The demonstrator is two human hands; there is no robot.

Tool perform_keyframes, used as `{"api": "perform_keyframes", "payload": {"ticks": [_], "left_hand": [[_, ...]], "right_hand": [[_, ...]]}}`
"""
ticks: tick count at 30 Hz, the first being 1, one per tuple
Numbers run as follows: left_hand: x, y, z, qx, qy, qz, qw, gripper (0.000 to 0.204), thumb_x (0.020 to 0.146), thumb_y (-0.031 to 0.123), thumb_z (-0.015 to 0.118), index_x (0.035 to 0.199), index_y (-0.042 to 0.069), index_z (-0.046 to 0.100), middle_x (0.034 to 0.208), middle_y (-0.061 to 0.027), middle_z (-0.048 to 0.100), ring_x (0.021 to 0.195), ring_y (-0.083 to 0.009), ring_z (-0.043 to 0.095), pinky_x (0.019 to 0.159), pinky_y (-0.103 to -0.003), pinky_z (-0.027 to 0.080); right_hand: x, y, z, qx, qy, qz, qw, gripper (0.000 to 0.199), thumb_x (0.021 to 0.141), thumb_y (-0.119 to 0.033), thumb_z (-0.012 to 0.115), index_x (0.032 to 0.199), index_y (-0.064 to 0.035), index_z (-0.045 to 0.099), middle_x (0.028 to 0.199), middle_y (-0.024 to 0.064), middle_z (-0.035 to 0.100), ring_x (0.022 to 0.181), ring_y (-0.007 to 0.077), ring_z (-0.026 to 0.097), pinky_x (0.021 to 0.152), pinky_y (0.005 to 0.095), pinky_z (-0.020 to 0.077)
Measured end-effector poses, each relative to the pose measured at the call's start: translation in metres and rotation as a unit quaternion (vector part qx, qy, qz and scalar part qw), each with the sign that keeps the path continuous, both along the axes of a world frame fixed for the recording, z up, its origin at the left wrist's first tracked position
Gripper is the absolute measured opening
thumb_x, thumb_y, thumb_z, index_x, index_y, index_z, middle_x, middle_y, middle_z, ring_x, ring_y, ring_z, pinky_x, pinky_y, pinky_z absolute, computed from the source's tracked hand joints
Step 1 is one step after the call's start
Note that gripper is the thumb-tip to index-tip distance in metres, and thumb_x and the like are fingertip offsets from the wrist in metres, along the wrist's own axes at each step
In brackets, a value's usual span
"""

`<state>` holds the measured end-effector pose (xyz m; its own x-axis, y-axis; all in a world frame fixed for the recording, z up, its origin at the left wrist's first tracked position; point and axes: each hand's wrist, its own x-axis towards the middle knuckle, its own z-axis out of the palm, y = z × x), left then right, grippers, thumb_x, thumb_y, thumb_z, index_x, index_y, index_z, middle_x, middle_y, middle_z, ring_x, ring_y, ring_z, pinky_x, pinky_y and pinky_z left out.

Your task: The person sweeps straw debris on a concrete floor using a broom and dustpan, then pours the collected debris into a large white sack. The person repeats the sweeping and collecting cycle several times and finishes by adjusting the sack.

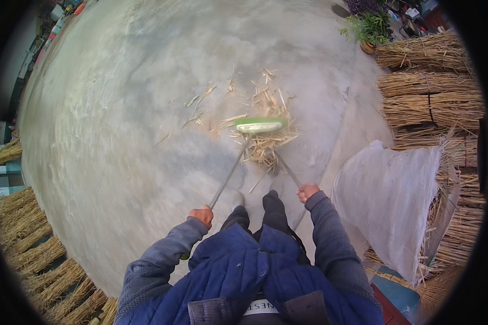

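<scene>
Pale, smudged concrete floor [108, 162] spreads across the yard-like space, bordered by stacked bundles of dry stalks [431, 103] on the right and more stalk bundles [30, 238] at the lower left. A whitish sheet [387, 195] drapes against the right-hand stack, and a potted green plant [368, 32] stands beyond it, near the upper right. At the centre, the left hand [202, 215] is closed around a thin grey pole [229, 181], which slants up and right to a green-and-white head [260, 128], slightly blurred. That head lies over a heap of broken straw [265, 147], with loose straw scraps [200, 100] scattered beyond it and to its left. The right hand [307, 192] grips a second pole [289, 170], slanting up and left to the heap's near right edge; what its far end carries is hard to tell. Both feet stand just short of the straw, below a quilted blue vest [228, 260].
</scene>
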<state>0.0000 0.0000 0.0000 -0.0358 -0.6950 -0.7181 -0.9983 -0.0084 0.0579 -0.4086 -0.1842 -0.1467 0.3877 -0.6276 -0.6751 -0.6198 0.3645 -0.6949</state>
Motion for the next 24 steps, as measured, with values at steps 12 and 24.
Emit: {"api": "perform_keyframes", "payload": {"ticks": [12, 24], "left_hand": [[0.036, 0.016, 0.04, -0.105, 0.029, -0.013, 0.994, 0.012, 0.075, 0.012, 0.049, 0.073, 0.001, 0.047, 0.056, -0.0148, 0.057, 0.054, -0.0303, 0.061, 0.049, -0.04, 0.047], [0.019, 0.03, 0.07, -0.176, -0.008, -0.056, 0.983, 0.009, 0.075, 0.01, 0.047, 0.071, 0.002, 0.044, 0.052, -0.0154, 0.056, 0.048, -0.03, 0.058, 0.046, -0.04, 0.045]], "right_hand": [[0.019, 0.032, 0.12, 0.188, -0.089, -0.3, 0.931, 0.011, 0.077, -0.008, 0.05, 0.068, -0.0027, 0.053, 0.058, 0.0074, 0.054, 0.043, 0.0166, 0.048, 0.035, 0.0292, 0.0351], [-0.028, 0.04, 0.138, -0.102, -0.09, -0.058, 0.989, 0.018, 0.078, -0.013, 0.048, 0.091, -0.0026, 0.043, 0.072, 0.0099, 0.055, 0.054, 0.0163, 0.047, 0.044, 0.0285, 0.0361]]}}
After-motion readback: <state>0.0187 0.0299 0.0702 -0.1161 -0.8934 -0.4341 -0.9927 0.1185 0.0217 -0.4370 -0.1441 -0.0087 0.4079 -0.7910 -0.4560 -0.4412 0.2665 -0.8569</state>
